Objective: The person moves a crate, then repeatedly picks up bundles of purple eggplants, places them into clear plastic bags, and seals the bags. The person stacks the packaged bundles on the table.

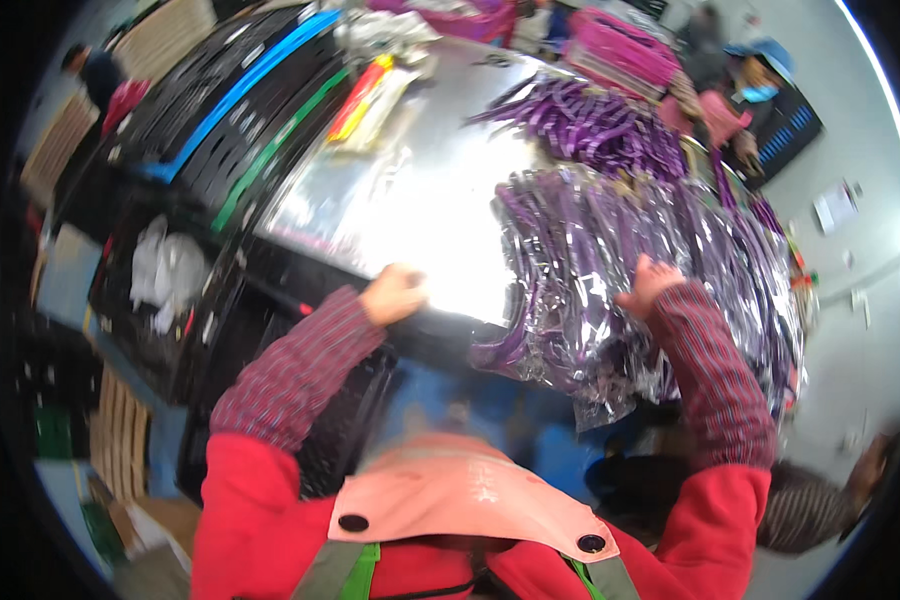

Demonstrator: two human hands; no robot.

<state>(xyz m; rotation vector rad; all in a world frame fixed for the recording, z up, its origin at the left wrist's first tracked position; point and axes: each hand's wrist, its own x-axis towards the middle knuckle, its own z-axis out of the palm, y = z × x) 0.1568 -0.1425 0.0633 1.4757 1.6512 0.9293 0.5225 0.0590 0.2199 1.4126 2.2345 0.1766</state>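
Note:
My left hand [395, 294] is above the front edge of a shiny metal table [450, 202], its fingers curled. Blur and glare hide whether anything is in it. My right hand [654, 286] is over a wide heap of long purple vegetables in clear plastic bags [577, 255], thumb and fingers apart. I see nothing held in that hand, and cannot tell how firmly it touches the bags. The bags lie side by side and overhang the table's front edge. Behind them is a loose pile of unbagged purple vegetables [600, 124].
Stacked black crates [232, 112], with blue and green ones among them, stand left of the table. A red and yellow packet [360, 97] lies at the back left. Pink baskets [619, 52] stand behind. A person in a blue hat [757, 67] works at the far right.

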